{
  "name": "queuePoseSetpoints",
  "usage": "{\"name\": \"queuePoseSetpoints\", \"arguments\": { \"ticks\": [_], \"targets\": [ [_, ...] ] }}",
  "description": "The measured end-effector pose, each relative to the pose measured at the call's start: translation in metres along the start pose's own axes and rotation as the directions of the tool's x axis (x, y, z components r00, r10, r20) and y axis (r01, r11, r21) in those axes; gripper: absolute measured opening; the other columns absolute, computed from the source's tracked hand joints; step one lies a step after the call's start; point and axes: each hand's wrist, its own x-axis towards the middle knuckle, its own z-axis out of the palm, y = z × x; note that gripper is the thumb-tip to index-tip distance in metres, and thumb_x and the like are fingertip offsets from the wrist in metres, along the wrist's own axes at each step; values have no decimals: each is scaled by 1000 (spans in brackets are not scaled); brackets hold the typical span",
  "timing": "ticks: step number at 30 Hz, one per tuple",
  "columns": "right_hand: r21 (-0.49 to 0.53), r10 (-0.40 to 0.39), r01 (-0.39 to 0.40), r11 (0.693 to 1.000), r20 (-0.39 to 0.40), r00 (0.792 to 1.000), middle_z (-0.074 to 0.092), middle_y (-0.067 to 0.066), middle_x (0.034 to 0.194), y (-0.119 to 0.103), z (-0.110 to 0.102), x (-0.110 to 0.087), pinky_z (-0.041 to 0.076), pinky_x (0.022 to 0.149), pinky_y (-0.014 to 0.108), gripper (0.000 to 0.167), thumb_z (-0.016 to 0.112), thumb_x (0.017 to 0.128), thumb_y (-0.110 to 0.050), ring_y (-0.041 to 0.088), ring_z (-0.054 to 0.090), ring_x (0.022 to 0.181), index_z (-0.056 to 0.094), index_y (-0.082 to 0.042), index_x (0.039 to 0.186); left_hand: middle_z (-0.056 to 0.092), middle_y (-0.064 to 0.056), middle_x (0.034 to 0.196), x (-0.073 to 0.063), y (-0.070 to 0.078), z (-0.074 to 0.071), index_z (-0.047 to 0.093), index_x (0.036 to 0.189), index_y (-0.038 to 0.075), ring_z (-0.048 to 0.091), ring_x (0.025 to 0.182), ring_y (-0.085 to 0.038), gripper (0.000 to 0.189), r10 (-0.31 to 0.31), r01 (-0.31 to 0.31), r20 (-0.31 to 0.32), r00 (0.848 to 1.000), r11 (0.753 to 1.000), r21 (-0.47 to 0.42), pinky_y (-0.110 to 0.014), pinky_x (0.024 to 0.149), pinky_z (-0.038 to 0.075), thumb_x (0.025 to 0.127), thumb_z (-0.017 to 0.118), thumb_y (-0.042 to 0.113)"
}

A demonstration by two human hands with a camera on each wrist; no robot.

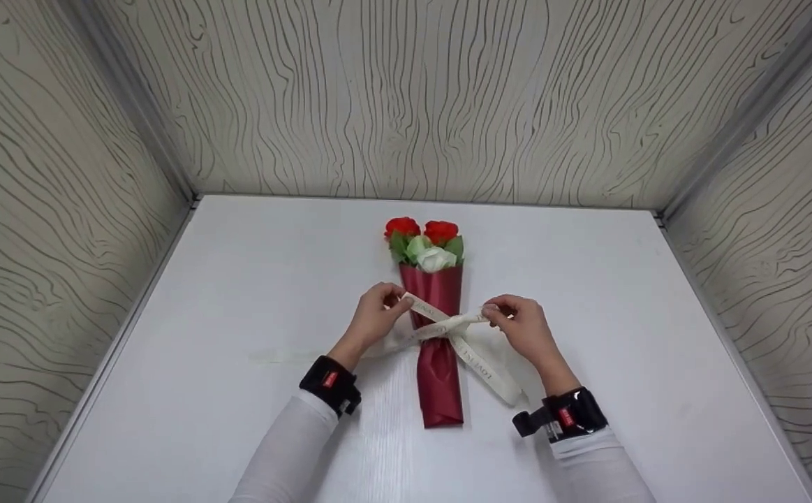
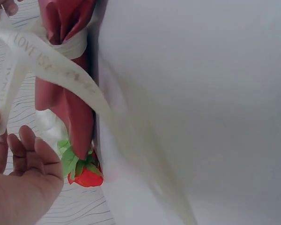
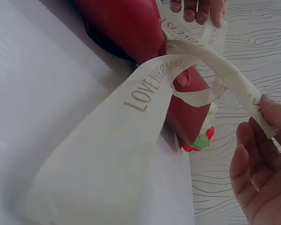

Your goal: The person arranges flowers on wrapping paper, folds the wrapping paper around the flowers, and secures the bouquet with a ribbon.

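Note:
A bouquet in dark red wrapping paper [image 1: 440,395] lies on the table, its red roses [image 1: 441,231] and one white rose [image 1: 436,259] toward the back. Around its narrowed middle runs a cream ribbon [image 1: 479,367] with printed lettering, crossed over the front. On the left side of the wrap, my left hand [image 1: 372,318] pinches one part of the ribbon between thumb and finger. My right hand [image 1: 523,328] pinches another part to the right of the bouquet. Loose ribbon [image 2: 79,82] trails off across the table in the left wrist view.
The white table [image 1: 238,265] is bounded by patterned panels [image 1: 406,98] at the back and both sides. Each wrist wears a black strap [image 1: 332,384] with a small device. One ribbon tail [image 1: 283,356] stretches left over the tabletop.

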Motion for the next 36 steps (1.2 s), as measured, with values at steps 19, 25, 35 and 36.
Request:
{"name": "queuePoseSetpoints", "arguments": {
  "ticks": [19, 25, 35, 36],
  "targets": [
    [-81, 169, -166, 983, 24, 985, 69, 8, 80, 23, -12, 8, 46, 64, 28, 19, 55, 101, -11, 21, 66, 73, 67, 4, 99, 58, -2, 78, -15, -19, -42, 62, 87, 2, 54, 75, -15, 16, -117, 117, -100, 988, 993, -6, -29, 68, 44, 92, 70, 15],
    [-90, 212, -210, 974, 8, 977, 71, 10, 81, 30, -15, 10, 44, 59, 26, 20, 53, 101, -9, 21, 65, 72, 65, 7, 102, 62, -3, 77, -17, -25, -49, 62, 86, 3, 60, 71, -14, 15, -202, 200, -129, 971, 979, -23, -27, 63, 45, 91, 70, 14],
    [-109, 287, -289, 951, -32, 957, 70, 10, 77, 43, -15, 10, 46, 57, 22, 23, 51, 102, -9, 16, 67, 68, 65, 10, 101, 66, -8, 75, -23, -33, -56, 61, 84, 1, 69, 73, -24, 12, -273, 281, -180, 945, 960, 15, -26, 61, 46, 90, 68, 8],
    [-119, 296, -297, 947, -29, 955, 70, 11, 76, 45, -15, 9, 47, 57, 22, 24, 49, 102, -8, 16, 66, 67, 64, 10, 101, 66, -9, 75, -24, -34, -56, 61, 84, 0, 69, 73, -24, 11, -284, 290, -180, 942, 957, 8, -26, 60, 47, 91, 67, 7]
  ]
}}
